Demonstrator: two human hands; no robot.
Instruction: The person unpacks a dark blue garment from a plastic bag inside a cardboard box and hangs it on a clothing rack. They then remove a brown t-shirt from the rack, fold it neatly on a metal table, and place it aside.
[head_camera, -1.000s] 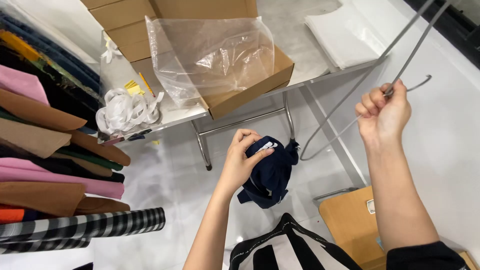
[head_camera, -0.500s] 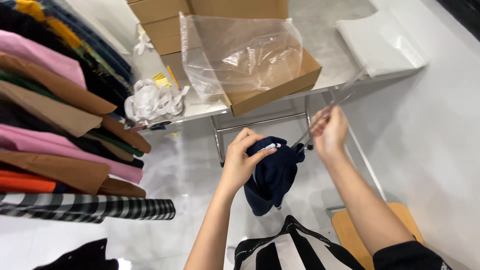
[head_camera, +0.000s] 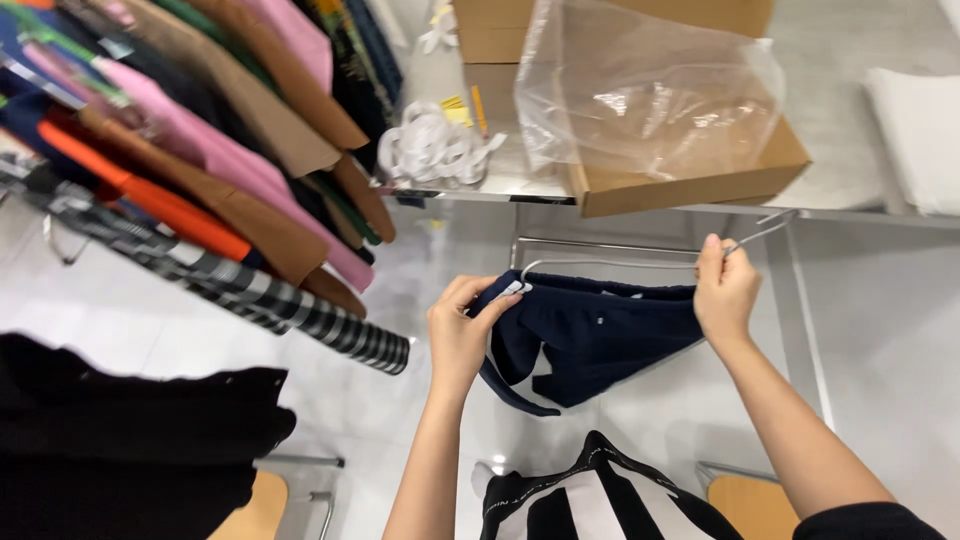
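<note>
My left hand (head_camera: 462, 333) pinches one end of a navy blue garment (head_camera: 590, 335) at chest height. A thin metal wire hanger (head_camera: 610, 262) runs along the garment's top edge, its left end by my left fingers. My right hand (head_camera: 724, 292) grips the hanger near its hook together with the garment's right end. The garment is stretched between both hands and hangs down below them.
A rack of hung clothes (head_camera: 200, 150) in pink, brown, orange and striped fabric fills the left. Ahead, a metal table (head_camera: 830, 205) carries an open cardboard box (head_camera: 690, 180) with a clear plastic bag (head_camera: 650, 90), white bundled bags (head_camera: 435, 150) and folded white cloth (head_camera: 920, 130).
My right hand has come down from high on the right with the hanger to the garment. The bunched garment is now spread along the hanger between both hands.
</note>
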